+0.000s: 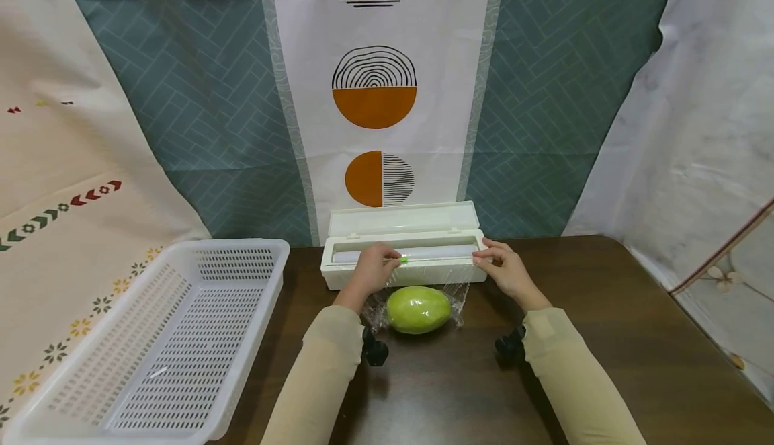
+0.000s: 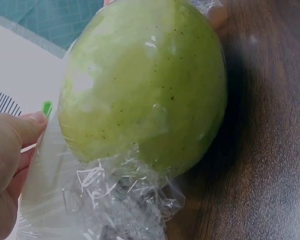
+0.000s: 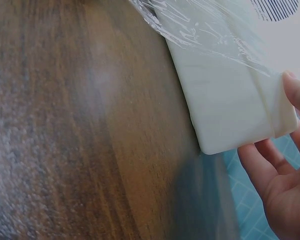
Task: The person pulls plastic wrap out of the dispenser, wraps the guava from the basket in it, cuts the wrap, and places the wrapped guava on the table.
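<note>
The left hand [image 1: 373, 270] pinches the green slider [image 1: 403, 259] on the white box's [image 1: 423, 275] front edge; the right hand [image 1: 506, 270] grips its right end. Best keep that end steady and the film [image 2: 130, 205] taut. The fruit [image 1: 418, 310], glossy yellow-green with dark specks, lies before the box, towards the table's [image 1: 435, 391] back edge, film bunched at its 2 ends.
</note>
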Available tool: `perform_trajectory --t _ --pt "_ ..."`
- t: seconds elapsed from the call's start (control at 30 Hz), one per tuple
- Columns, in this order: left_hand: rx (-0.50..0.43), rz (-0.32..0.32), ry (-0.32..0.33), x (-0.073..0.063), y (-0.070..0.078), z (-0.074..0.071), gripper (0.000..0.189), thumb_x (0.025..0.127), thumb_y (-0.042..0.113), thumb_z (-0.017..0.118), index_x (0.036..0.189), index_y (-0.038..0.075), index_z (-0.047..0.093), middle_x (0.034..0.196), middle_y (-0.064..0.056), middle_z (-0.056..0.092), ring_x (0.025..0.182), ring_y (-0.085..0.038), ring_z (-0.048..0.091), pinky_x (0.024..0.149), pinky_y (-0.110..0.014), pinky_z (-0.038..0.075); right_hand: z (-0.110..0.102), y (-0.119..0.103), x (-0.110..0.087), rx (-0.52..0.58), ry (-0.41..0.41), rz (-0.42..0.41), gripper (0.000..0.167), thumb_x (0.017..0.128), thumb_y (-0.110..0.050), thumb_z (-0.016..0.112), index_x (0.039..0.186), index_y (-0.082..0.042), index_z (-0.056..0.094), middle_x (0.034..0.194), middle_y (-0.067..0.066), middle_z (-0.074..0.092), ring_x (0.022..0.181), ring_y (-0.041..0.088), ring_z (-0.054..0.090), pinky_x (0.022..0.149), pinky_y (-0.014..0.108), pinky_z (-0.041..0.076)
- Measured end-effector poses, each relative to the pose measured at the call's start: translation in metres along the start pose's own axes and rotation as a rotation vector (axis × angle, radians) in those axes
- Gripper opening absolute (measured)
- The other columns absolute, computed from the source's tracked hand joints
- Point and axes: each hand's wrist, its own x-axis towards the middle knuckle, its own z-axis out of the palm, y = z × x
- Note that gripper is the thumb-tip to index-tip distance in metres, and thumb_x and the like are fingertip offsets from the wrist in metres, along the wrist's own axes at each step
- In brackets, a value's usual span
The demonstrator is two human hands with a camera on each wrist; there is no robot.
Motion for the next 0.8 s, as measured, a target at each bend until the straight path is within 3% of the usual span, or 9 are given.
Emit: perform_trajectory --t 0.3,0.6,0.8 --pt "0.011 -0.007 0.008 0.000 -0.002 0.000 0.018 0.093 0.011 0.058 0.105 0.003 0.069 0.108 -0.013 0.064 0.102 -0.029 0.062 0.086 -0.040 0.052 0.001 0.000 0.002 -0.010 0.003 0.000 0.035 0.092 -0.020 0.061 0.115 0.007 0.063 0.148 0.023 0.033 0.134 0.041 0.031 0.103 0.053 0.036" --pt "-0.008 -0.018 0.001 -0.002 -0.003 -0.002 0.018 0.094 0.012 0.058 0.106 0.004 0.069 0.108 -0.012 0.063 0.102 -0.029 0.062 0.086 -0.039 0.052 -0.002 -0.034 -0.011 0.017 -0.004 0.005 0.030 0.092 -0.007 0.059 0.113 0.015 0.061 0.145 0.029 0.033 0.133 0.045 0.030 0.103 0.057 0.034" --pt "-0.008 -0.034 0.004 -0.003 -0.004 -0.002 0.019 0.094 0.013 0.058 0.107 0.004 0.068 0.110 -0.012 0.063 0.104 -0.029 0.061 0.086 -0.040 0.052 -0.001 -0.032 -0.011 0.007 -0.004 0.008 0.031 0.093 -0.008 0.058 0.114 0.014 0.060 0.146 0.029 0.033 0.133 0.045 0.030 0.104 0.056 0.034"
